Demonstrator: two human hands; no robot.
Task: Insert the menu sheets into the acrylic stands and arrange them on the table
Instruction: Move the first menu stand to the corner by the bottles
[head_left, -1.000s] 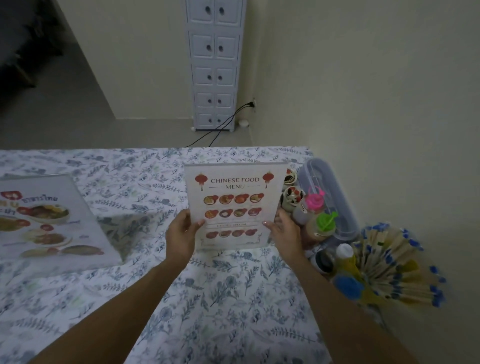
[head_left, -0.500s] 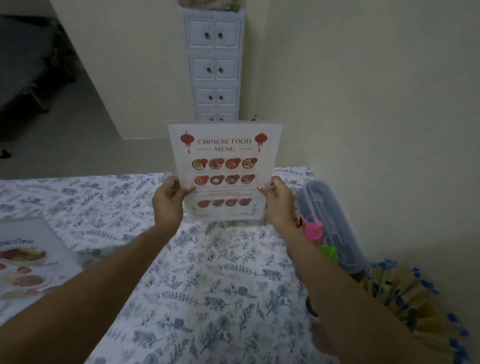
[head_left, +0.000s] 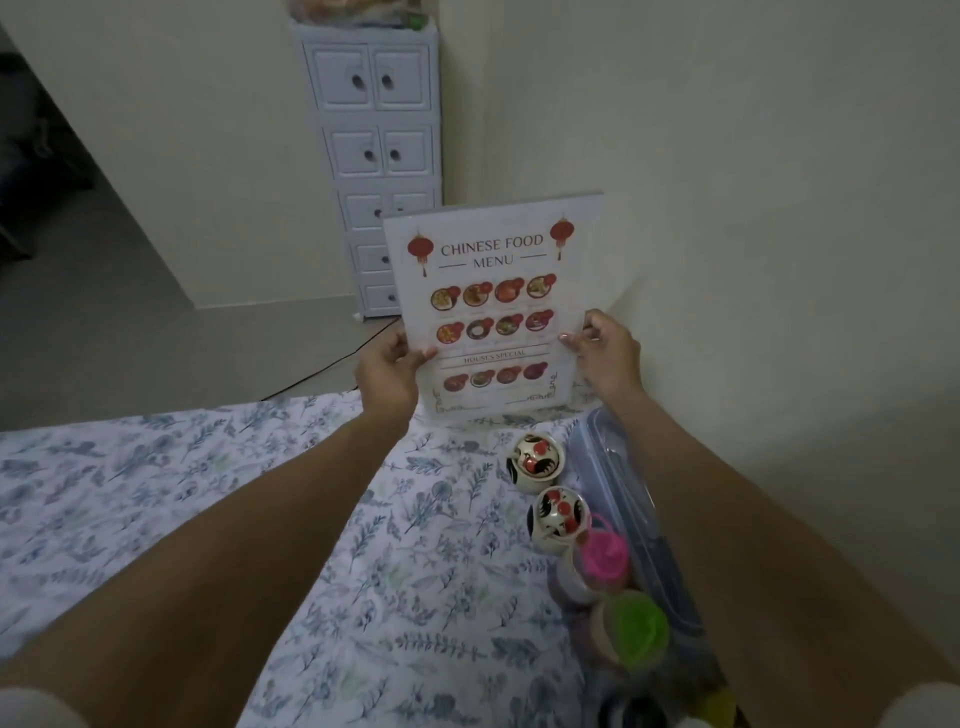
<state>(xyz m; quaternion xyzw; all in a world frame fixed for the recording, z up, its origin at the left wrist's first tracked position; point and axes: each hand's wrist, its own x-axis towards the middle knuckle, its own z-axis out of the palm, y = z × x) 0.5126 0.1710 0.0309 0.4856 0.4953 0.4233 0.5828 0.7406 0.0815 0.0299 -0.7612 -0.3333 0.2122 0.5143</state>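
**Menu Stand at the Far Corner of the Table**

While I reach out with both arms, I hold the menu stand (head_left: 496, 306) upright at the far edge of the table (head_left: 156, 493), close to the wall. My left hand (head_left: 387, 371) grips its left side, with my thumb on the front and my other fingers hidden behind it. My right hand (head_left: 605, 353) pinches its right side, fingertips pressed on the front. The sheet inside says "Chinese Food Menu" and shows red lanterns and little plates of food. I cannot tell if the bottom of the stand touches the flowery tablecloth (head_left: 415, 571) or hangs just above it.

Near my right arm stand two small painted jars (head_left: 537, 460), one behind the other. Beside them lies a long clear box (head_left: 618, 478) along the wall. Closer to me are a bottle with a pink cap (head_left: 602, 553) and one with a green cap (head_left: 636, 626). Behind the stand, on the floor, is a tall white drawer cabinet (head_left: 379, 150).
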